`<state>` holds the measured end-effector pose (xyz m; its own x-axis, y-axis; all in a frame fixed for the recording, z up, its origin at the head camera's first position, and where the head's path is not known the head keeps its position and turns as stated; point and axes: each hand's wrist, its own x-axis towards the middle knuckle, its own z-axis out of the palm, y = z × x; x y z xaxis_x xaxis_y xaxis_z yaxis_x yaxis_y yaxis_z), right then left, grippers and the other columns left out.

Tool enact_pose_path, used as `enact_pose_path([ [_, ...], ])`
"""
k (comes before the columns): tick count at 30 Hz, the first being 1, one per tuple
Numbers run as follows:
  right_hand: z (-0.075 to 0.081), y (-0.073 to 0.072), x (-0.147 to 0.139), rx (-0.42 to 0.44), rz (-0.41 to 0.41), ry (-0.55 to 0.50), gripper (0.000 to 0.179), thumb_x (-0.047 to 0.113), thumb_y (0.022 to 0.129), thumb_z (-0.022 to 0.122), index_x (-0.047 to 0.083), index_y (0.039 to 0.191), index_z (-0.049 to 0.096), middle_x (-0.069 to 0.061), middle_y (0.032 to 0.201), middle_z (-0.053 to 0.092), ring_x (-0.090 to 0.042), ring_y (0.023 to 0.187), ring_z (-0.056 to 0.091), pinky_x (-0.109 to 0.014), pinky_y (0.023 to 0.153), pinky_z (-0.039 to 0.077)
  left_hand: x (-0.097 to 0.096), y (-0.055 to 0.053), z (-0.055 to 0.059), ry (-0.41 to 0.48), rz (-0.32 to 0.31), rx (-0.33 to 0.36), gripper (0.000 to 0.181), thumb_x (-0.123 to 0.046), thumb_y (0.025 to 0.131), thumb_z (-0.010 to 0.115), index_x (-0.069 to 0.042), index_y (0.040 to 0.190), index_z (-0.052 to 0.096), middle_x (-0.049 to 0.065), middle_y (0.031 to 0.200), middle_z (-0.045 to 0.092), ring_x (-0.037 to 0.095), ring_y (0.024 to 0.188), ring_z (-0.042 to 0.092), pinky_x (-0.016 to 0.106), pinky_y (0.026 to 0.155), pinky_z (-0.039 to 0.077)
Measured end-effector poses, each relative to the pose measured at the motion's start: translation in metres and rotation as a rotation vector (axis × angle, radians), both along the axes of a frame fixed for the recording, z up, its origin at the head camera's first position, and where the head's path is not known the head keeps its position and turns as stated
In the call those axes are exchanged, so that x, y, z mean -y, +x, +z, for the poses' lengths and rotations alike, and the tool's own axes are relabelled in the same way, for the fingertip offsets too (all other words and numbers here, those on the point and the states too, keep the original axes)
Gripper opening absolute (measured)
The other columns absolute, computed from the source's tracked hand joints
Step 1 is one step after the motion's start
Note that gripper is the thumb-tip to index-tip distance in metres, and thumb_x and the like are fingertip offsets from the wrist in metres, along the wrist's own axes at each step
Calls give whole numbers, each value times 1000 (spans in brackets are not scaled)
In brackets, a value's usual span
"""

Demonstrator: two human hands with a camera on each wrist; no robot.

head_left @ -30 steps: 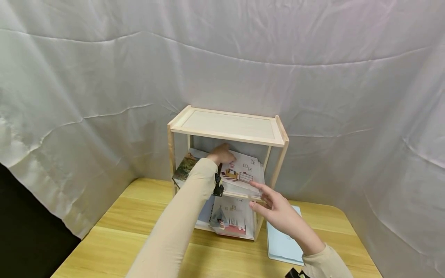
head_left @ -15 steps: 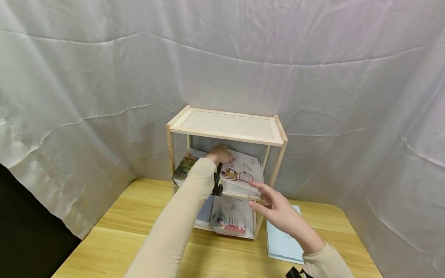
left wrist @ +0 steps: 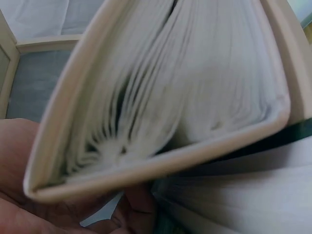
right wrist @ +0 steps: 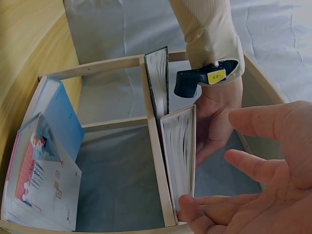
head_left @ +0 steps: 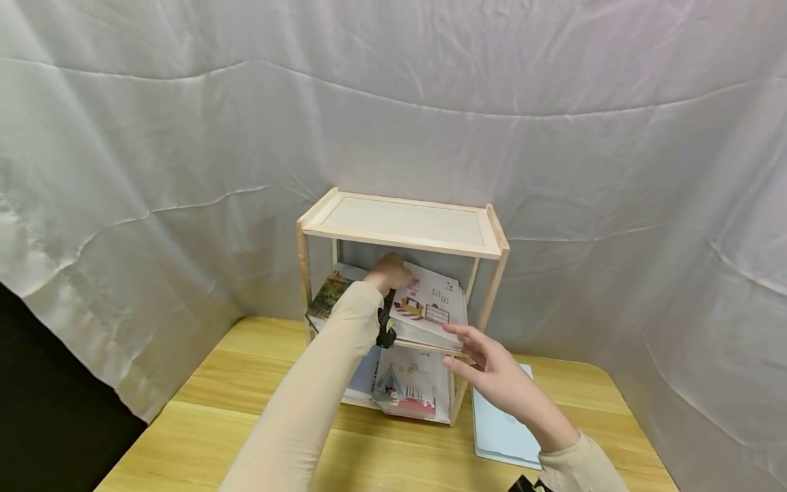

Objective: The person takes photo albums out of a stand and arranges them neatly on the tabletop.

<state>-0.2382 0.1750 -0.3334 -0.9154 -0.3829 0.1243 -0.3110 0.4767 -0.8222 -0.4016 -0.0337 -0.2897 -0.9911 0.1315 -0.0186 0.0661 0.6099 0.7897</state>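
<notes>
A white-covered book [head_left: 433, 297] with cartoon pictures lies on the middle level of a small wooden shelf [head_left: 406, 220], its page edges facing forward. My left hand [head_left: 391, 272] reaches over it from the left and grips its left side; in the left wrist view the hand [left wrist: 22, 204] is partly hidden behind the spine. Beside it lies a book with a landscape cover [head_left: 328, 295], partly behind my left arm. My right hand [head_left: 501, 383] hovers at the white book's front right corner, fingers spread and relaxed; whether a fingertip touches the book, I cannot tell.
On the lower level stand a blue book [right wrist: 63, 114] and white picture books [head_left: 408, 383]. A light blue book or folder [head_left: 504, 430] lies on the wooden table [head_left: 246, 383], right of the shelf. Grey cloth [head_left: 393, 102] hangs behind and on both sides.
</notes>
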Motion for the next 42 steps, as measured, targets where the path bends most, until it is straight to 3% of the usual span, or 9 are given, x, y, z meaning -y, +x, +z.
enact_pose_path([
  [3,-1,0,-1,-7,1,-3,56,39,98,64,25,149,44,-5,159,39,-38,145,39,-55,113,43,1,1,0,29,4,11,56,-14,94,65,6,144,47,22,125,58,32,103,62,42,95,55],
  [9,-1,2,-3,-22,-3,2,54,40,99,63,25,148,45,-3,157,42,-39,147,37,-58,115,40,3,2,2,52,-6,22,59,-13,94,65,3,148,44,22,135,55,32,106,61,42,97,55],
  [16,-1,5,-4,-56,5,5,49,34,100,63,22,145,48,-5,155,45,-39,144,41,-54,112,44,5,3,4,56,-21,35,47,-11,94,66,4,137,54,18,110,62,26,87,65,34,77,59],
  [24,-1,6,-4,-50,-30,32,49,40,98,64,25,143,52,-5,150,51,-35,136,49,-54,105,49,11,3,0,76,-85,34,41,-12,96,65,4,133,57,18,108,64,23,85,65,31,75,56],
  [30,-5,5,-5,-47,-51,24,48,42,97,64,27,142,53,-3,148,52,-32,134,51,-54,105,49,12,6,1,88,-74,59,39,-11,95,65,5,130,59,18,108,67,25,88,69,33,79,59],
  [34,-8,4,-6,-46,-62,17,47,43,97,65,27,140,54,-1,147,53,-31,135,51,-54,106,48,13,5,1,81,-62,77,37,-11,95,65,5,128,59,17,104,67,25,83,70,32,75,60],
  [42,-13,2,-12,-91,-72,19,42,33,99,65,20,138,56,-5,142,58,-30,129,55,-48,101,50,13,6,1,50,-13,105,48,-10,95,64,6,138,50,18,112,61,26,89,64,36,78,57],
])
